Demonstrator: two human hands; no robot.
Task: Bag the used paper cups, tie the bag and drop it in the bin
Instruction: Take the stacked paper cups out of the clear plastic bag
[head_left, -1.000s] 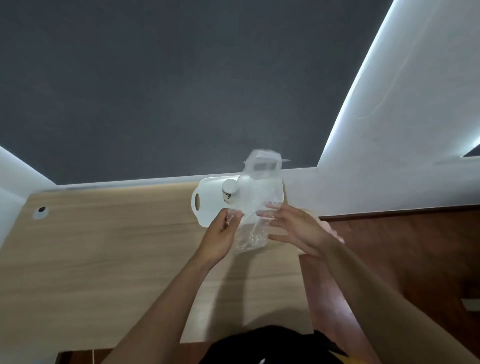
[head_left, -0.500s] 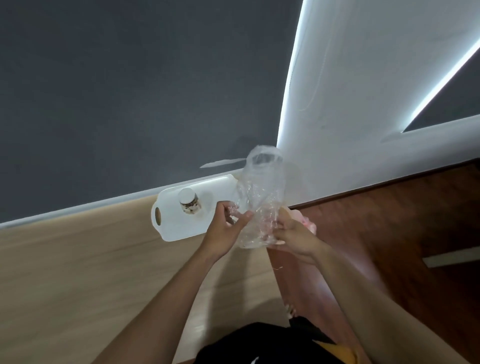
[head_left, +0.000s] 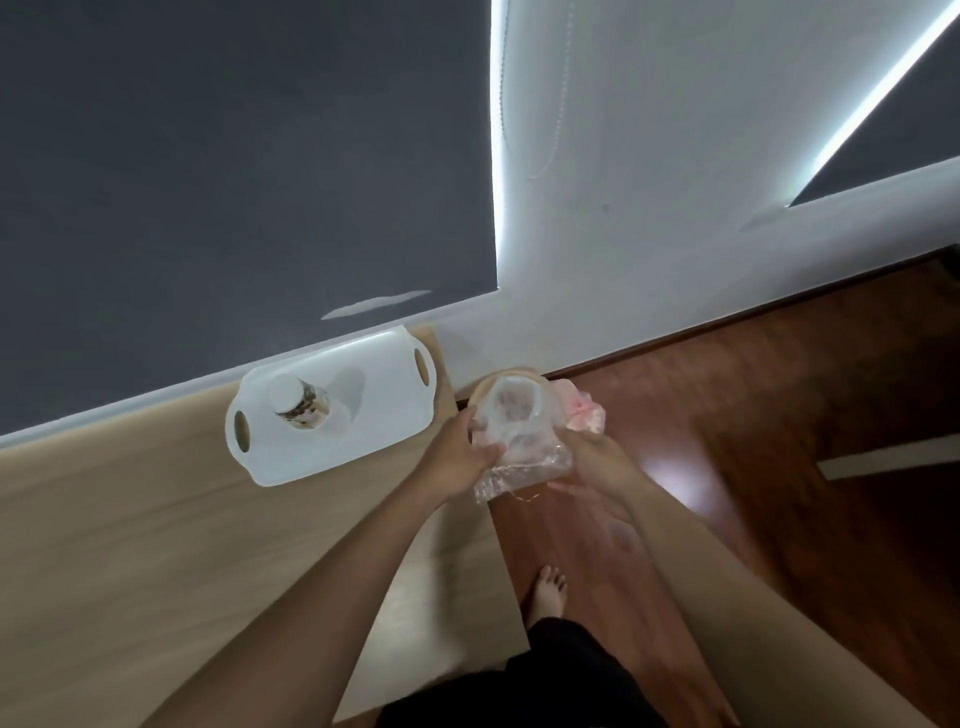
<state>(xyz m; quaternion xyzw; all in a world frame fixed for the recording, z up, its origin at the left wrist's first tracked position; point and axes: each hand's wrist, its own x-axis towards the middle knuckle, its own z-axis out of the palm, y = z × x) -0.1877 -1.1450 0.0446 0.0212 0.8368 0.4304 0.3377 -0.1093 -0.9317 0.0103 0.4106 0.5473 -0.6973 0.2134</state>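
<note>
Bag (head_left: 511, 434): clear plastic, crinkled, held in the air past the right edge of the table (head_left: 156, 545), above the floor (head_left: 779, 415). Its long axis runs from the near end, low between the two wrists, up and away toward the wall. The far end is rounded and points at the bin.
Cups: white, round shape shows through the far part of the bag; I cannot tell how many are inside.
Left hand (head_left: 457, 457): closed on the left side of the bag, thumb on the near face, fingers curled around the plastic.
Right hand (head_left: 597, 462): closed on the right side and lower end of the bag, palm turned toward the plastic. Both hands together carry the bag.
Bin (head_left: 511, 375): on the floor close to the wall, just beside the table corner; only its tan rim shows behind the bag. Pink plastic liner (head_left: 584, 415) hangs out on its right side.
Tray (head_left: 363, 415): white, with a handle slot at each end, lying on the table near the wall, to the left of the left hand, not touching it.
Jar (head_left: 298, 402): small, with a white lid, stands on the left part of the tray.
Foot (head_left: 545, 592): bare, on the floor below the hands.
</note>
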